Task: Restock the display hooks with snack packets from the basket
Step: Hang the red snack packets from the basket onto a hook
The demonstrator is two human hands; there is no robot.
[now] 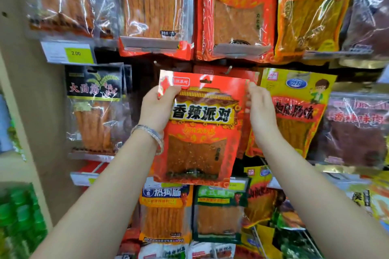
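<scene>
Head view: red snack packet (202, 128) held upright before display, long axis vertical. Left hand (156, 107) pinches upper left corner; right hand (260, 109) grips upper right edge. Hang hole (205, 79) at packet top, between hands, sits just below and left of bare hook tip (228, 69). Judgement: packet needs small lift up and right; right hand nearer hook. Basket not in view.

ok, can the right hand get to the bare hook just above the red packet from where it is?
Probably yes. The right hand pinches the red packet's upper right edge, with the hook just above and left. Nothing sits between them, though freeing that hand leaves the packet to the left hand.
</scene>
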